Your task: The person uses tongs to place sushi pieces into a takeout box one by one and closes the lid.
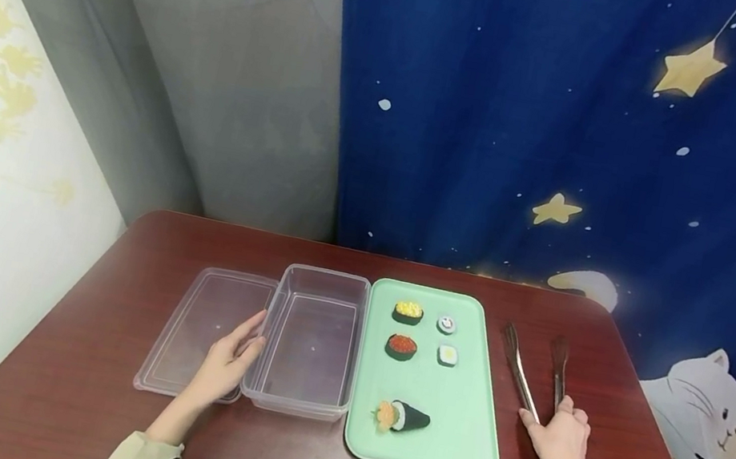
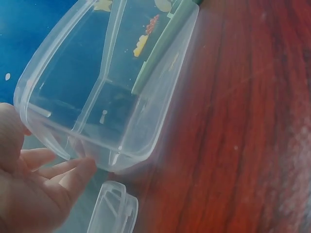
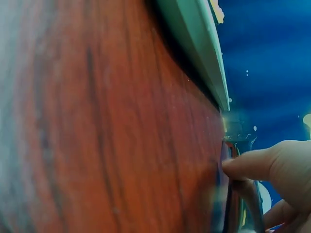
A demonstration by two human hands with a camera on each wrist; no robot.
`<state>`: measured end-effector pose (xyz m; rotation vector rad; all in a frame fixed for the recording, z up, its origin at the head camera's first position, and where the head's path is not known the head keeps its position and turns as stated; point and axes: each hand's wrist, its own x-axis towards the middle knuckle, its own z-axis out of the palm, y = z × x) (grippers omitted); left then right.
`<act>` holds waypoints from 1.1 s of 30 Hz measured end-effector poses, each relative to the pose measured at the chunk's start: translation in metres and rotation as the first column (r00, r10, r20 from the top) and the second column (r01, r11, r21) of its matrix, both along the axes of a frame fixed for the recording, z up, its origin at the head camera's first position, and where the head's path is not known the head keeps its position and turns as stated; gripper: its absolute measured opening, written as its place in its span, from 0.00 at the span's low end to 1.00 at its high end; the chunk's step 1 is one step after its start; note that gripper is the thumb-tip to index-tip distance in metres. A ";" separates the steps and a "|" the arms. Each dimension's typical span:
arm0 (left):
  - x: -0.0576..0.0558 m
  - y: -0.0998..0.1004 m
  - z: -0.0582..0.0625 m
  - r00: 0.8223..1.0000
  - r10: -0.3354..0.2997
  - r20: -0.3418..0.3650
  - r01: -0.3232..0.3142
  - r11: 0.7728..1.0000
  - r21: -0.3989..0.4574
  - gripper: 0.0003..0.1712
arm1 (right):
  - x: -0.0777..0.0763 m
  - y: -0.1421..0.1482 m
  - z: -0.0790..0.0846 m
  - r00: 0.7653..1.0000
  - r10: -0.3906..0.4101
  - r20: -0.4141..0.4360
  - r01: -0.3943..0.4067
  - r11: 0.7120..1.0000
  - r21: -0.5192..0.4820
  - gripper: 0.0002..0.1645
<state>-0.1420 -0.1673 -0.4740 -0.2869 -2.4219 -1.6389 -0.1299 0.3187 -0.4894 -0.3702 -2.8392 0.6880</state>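
My left hand (image 1: 225, 364) rests against the left wall of a clear plastic container (image 1: 302, 405), its fingers fairly straight along the side. In the left wrist view, fingertips lie right at the wall of the container (image 2: 146, 151). My right hand (image 1: 562, 445) grips a pair of metal tongs (image 1: 523, 381) lying on the table, arms spread apart and tips pointing away. The right wrist view shows the thumb (image 3: 248, 165) on the tongs, which are partly hidden there.
Beside the container lies a green tray (image 1: 450, 438) bearing a corn sushi (image 1: 408, 313), a red-roe sushi (image 1: 401, 347), two small rolls (image 1: 446, 324) and a cone hand roll (image 1: 409, 418). The clear lid (image 1: 188, 345) sits left, partly under the container's edge. A blue curtain (image 1: 453, 154) hangs behind the table.
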 end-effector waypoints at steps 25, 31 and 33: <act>-0.017 -0.008 0.016 0.874 0.017 0.486 -0.170 0.947 0.272 0.26 | -0.041 -0.004 0.019 0.812 0.479 -0.333 -0.470 0.875 0.113 0.42; -0.025 -0.011 0.019 0.872 -0.033 0.489 -0.145 0.936 0.322 0.28 | -0.060 -0.012 0.022 0.811 0.528 -0.252 -0.530 0.846 0.066 0.42; -0.027 -0.012 0.020 0.874 -0.048 0.484 -0.133 0.934 0.331 0.28 | -0.065 -0.015 0.022 0.806 0.552 -0.213 -0.559 0.829 0.032 0.41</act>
